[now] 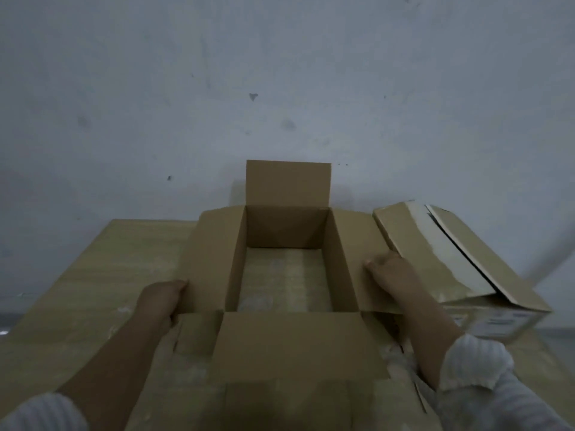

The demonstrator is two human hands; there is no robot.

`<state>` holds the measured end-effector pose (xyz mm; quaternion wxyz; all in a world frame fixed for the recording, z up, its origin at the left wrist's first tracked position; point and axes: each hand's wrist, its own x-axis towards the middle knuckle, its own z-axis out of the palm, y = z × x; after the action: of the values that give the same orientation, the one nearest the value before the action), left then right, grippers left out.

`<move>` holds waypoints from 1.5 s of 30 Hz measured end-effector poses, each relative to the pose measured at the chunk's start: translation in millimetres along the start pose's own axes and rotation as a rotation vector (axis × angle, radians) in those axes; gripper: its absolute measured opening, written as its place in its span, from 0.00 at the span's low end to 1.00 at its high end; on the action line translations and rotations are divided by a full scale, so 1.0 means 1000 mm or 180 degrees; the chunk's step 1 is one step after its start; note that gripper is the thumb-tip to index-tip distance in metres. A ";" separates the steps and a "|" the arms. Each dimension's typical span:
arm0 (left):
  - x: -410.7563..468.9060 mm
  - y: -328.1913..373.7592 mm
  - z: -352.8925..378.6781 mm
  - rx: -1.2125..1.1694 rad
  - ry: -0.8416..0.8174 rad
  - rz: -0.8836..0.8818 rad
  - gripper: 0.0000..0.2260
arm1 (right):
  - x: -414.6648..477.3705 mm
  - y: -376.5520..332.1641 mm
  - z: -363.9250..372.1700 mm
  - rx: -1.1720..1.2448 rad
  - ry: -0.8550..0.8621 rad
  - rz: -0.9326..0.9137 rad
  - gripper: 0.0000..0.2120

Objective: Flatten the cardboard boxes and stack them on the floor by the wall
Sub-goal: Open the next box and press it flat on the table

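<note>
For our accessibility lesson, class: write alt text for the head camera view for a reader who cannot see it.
An open cardboard box sits on a wooden table against a grey wall, its flaps spread; the left hand and right hand hold its side flaps. A second box lies askew to its right.

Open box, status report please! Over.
Left hand and right hand grip open box by side flaps. Box upright on wooden surface, not flattened. Second box close beside right hand.
</note>
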<state>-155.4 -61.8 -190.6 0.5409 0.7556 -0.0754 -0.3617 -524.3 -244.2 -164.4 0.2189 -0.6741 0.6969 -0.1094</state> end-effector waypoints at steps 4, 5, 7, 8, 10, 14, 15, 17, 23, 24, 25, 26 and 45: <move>-0.032 0.020 -0.017 -0.1352 -0.0486 -0.0213 0.09 | -0.017 -0.001 -0.055 0.0464 0.0149 0.0016 0.20; -0.041 0.018 -0.017 -0.1556 -0.0827 -0.0299 0.13 | -0.020 -0.002 -0.064 0.0965 0.0028 0.0084 0.19; -0.057 0.007 -0.011 -0.1501 -0.1569 -0.0571 0.25 | -0.033 -0.008 -0.072 0.2379 -0.0589 0.0222 0.17; -0.066 0.001 -0.007 -0.1385 -0.1947 -0.0642 0.30 | -0.041 -0.009 -0.072 0.2931 -0.0939 0.0291 0.16; -0.083 -0.004 0.005 -0.1272 -0.2370 -0.0536 0.34 | -0.054 -0.009 -0.064 0.3530 -0.1368 0.0400 0.13; -0.102 0.008 0.024 -0.1039 -0.2122 -0.0223 0.37 | -0.072 -0.010 -0.051 0.3731 -0.1613 0.0282 0.09; -0.104 0.011 0.027 -0.0999 -0.2112 -0.0360 0.39 | -0.076 -0.010 -0.050 0.3623 -0.1574 0.0236 0.09; -0.109 0.017 0.033 -0.1083 -0.2081 -0.0574 0.39 | -0.084 -0.008 -0.050 0.3399 -0.1465 0.0154 0.09; -0.115 0.027 0.056 -0.1634 -0.2434 -0.0835 0.29 | -0.119 -0.004 -0.045 0.2790 -0.1385 -0.0118 0.21; -0.115 0.027 0.061 -0.1629 -0.2423 -0.0792 0.28 | -0.125 -0.005 -0.044 0.2588 -0.1319 -0.0186 0.22; -0.114 0.027 0.066 -0.1664 -0.2418 -0.0766 0.27 | -0.132 -0.006 -0.043 0.2401 -0.1263 -0.0252 0.22; -0.114 0.028 0.072 -0.1728 -0.2439 -0.0768 0.27 | -0.138 -0.008 -0.042 0.2270 -0.1255 -0.0309 0.22; -0.180 0.077 0.110 -0.0249 -0.2033 0.0053 0.06 | -0.190 -0.051 -0.010 0.2626 -0.1545 -0.0956 0.23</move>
<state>-334.2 -86.2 -56.9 0.5214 0.5819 -0.2336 -0.5788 -484.1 -61.5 -103.1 0.6049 -0.6303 0.4198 -0.2462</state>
